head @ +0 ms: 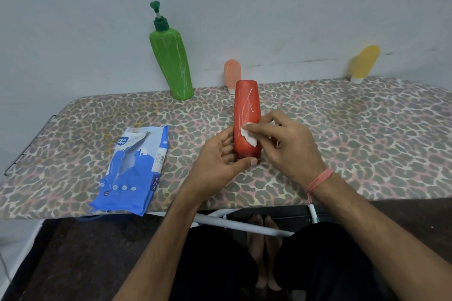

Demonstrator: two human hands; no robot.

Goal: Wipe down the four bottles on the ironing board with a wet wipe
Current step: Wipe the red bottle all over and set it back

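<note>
Red bottle [245,115] stands cap-down near the ironing board's [342,129] front edge, gripped at its base by the left hand [217,159], thumb and fingers curled round it; the right hand [291,144] pinches a white wet wipe [248,135] against its front; green pump bottle [171,63], peach bottle [231,76] and yellow bottle [364,63] stand by the wall

Bare forearms, one wrist thread, dark legwear, bare feet.

Left hand [220,156] and right hand [288,146] bare, no rings or watch visible, forearms uncovered with no sleeve in view. Around right wrist, a pink-orange thread band [319,179] wound in several thin strands, with a loose frayed tail hanging from its near-left end. Lower down, near edge of view, dark, near-black trousers or shorts [322,261] over both legs. Between the legs, two bare feet [265,242] side by side, toes pointing far.
</note>
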